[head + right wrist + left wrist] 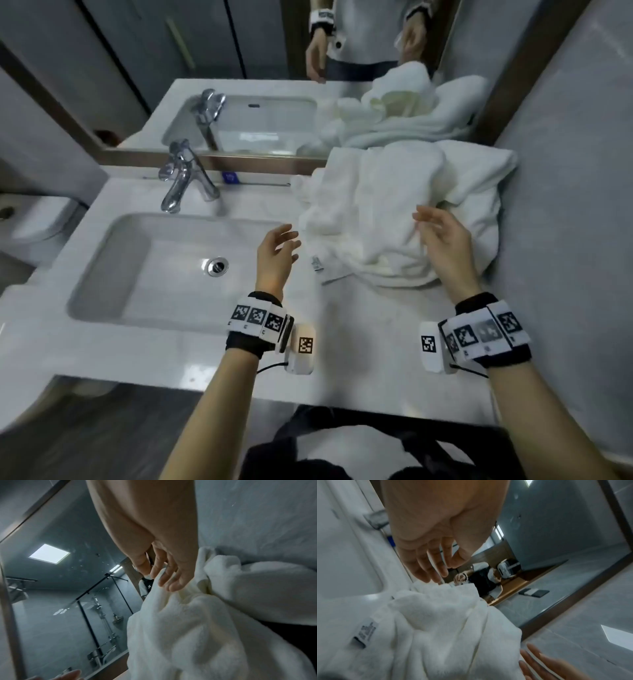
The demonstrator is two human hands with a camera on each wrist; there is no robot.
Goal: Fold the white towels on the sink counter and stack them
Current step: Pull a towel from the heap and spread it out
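Observation:
A crumpled heap of white towels [394, 212] lies on the right part of the sink counter [359, 342], against the mirror and the right wall. A care label [317, 263] sticks out at its near left edge. My left hand [279, 245] hovers at the heap's left edge, fingers spread, holding nothing. My right hand [436, 228] is over the heap's near right side, fingers relaxed. In the right wrist view the right fingertips [169, 582] touch a fold of the towels [197, 635]. In the left wrist view the left hand [433, 566] is just above the towels [440, 628].
A rectangular sink basin [164, 267] with a drain [217, 265] fills the counter's left. A chrome faucet [183, 174] stands behind it. The mirror [274, 85] runs along the back. A grey wall [565, 205] closes the right side. A toilet [30, 219] is at far left.

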